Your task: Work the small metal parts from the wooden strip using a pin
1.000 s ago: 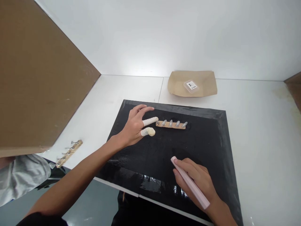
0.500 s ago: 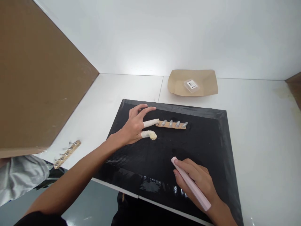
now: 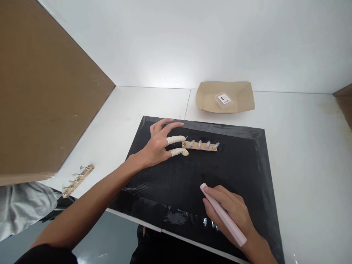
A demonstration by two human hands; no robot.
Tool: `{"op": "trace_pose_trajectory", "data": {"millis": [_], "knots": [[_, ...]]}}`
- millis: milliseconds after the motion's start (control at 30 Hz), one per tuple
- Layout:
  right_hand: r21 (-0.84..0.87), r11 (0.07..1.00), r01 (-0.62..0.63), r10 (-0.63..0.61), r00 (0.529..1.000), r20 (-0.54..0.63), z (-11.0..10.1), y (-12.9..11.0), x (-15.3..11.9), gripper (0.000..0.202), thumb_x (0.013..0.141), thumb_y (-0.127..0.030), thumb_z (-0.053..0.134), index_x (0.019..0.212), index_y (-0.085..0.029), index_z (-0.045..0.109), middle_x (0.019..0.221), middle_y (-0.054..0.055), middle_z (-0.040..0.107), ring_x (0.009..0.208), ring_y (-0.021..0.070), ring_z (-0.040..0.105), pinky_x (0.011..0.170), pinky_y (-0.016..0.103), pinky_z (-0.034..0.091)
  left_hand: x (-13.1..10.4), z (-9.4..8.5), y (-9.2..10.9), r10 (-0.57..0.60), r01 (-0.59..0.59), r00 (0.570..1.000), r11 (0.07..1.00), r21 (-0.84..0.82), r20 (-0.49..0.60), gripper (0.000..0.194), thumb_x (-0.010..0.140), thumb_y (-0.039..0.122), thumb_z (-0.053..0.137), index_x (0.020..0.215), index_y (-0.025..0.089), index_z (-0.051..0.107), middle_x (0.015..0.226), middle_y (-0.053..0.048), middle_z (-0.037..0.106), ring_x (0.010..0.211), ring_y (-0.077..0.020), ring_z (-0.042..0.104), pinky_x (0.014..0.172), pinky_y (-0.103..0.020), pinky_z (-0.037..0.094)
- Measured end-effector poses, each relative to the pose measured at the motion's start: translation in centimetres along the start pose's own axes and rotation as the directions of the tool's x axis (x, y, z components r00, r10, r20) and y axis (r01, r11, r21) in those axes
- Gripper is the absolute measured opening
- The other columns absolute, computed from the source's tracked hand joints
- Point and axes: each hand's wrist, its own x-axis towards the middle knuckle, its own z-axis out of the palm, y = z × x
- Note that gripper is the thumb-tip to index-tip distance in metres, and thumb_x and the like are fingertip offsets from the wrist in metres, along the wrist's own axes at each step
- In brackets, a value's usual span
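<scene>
My left hand (image 3: 161,145) reaches over the black mat (image 3: 170,183), thumb and index finger in whitish finger covers. The two tips sit apart on either side of the left end of a wooden strip (image 3: 195,145); whether they touch it is unclear. Several silvery-grey false nails (image 3: 200,143) stand along this strip, and a bare metal post (image 3: 184,144) shows at its left end. The other left fingers are spread. Lower right, my right hand (image 3: 233,209) is closed around a pale pink pen-like tool (image 3: 224,216), whose upper end points toward the strip.
At the back lies a brown paper tray (image 3: 205,96) holding a small clear case with a white label (image 3: 224,98). A second wooden strip with metal clips (image 3: 78,180) rests at the table's left edge. A brown panel (image 3: 55,84) borders the left; grey cloth (image 3: 24,205) shows below it.
My left thumb has moved up and right, closer to the strip's left end and the index finger. The metal post there now shows more clearly. My right hand and its tool stayed put.
</scene>
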Motion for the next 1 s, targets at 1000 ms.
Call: {"op": "trace_pose_trajectory", "data": {"millis": [1000], "knots": [[0.034, 0.999, 0.005, -0.005, 1.0, -0.005, -0.1, -0.1, -0.1, 0.039, 0.095, -0.003, 0.063, 0.132, -0.015, 0.06, 0.08, 0.0, 0.062, 0.062, 0.0088, 0.056, 0.057, 0.022, 0.048, -0.9, -0.2, 1.3, -0.325, 0.334, 0.941, 0.937, -0.099, 0.1, 0.012, 0.095, 0.019, 0.067, 0.096, 0.024, 0.078, 0.135, -0.007, 0.071, 0.141, -0.0333, 0.048, 0.114, -0.058, 0.021]]}}
